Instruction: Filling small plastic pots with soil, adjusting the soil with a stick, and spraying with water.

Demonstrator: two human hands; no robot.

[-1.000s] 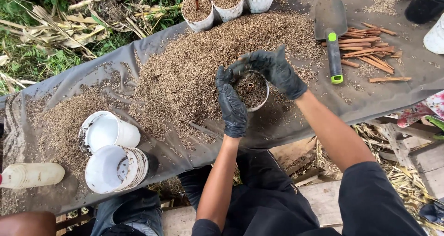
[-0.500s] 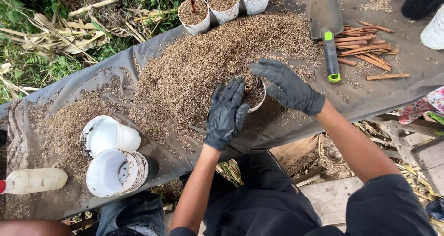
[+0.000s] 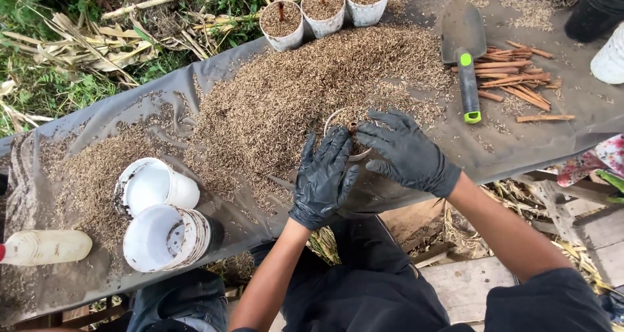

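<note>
Both gloved hands over 1 small white pot (image 3: 338, 120) set in the near edge of the husk heap (image 3: 305, 91), mid-table. Left hand (image 3: 323, 176) flat, fingers spread and pressed against the pot's near side, seemingly steadying it and firming the fill; not closed around anything. Right hand (image 3: 406, 153) arched over the pot's right rim, fingertips curled down beside a short brown stick (image 3: 353, 126) standing upright in the fill; whether pinching the stick or only pressing husk around it, cannot tell.

Grey sheet (image 3: 559, 130) spread under everything, likely to keep loose husk gathered. At the far edge, 3 filled white pots (image 3: 322, 10) lined up touching, at least 2 with a stick upright in the middle, apparently parked out of the working area. Trowel (image 3: 463, 52) with a green-tipped handle lying right of the heap, blade away, beside a bundle of brown cuttings (image 3: 513, 78), within easy reach of the right hand. At near left, 2 empty white cups (image 3: 159, 215) tipped on their sides, mouths showing, just beside each other. Pale plastic bottle (image 3: 45, 246) lying flat at the far left near edge; no readable label visible.
</note>
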